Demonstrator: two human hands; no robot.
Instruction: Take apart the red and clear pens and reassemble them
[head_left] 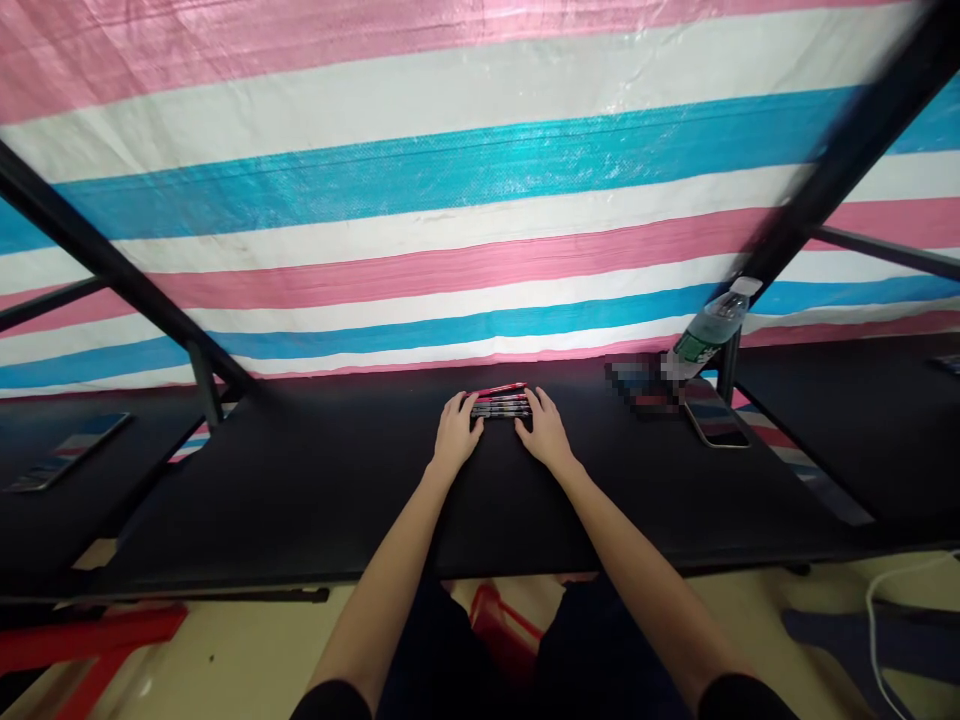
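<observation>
Several pens (501,408) lie side by side in a bundle on the black table, dark and silvery with some red. Along the far side of the bundle a red pen (501,389) rests at a slight slant. My left hand (456,428) curls round the left ends of the pens, thumb on the near side and fingers on the far side. At the right ends, my right hand (545,428) holds them the same way. Parts of the pen ends are hidden by my fingers.
A water bottle (709,330) with a green label stands tilted at the back right. A phone (715,415) lies beside it, near a blurred patch. Black metal bars (127,270) frame both sides, before a striped sheet (480,240). Another phone (71,452) lies far left.
</observation>
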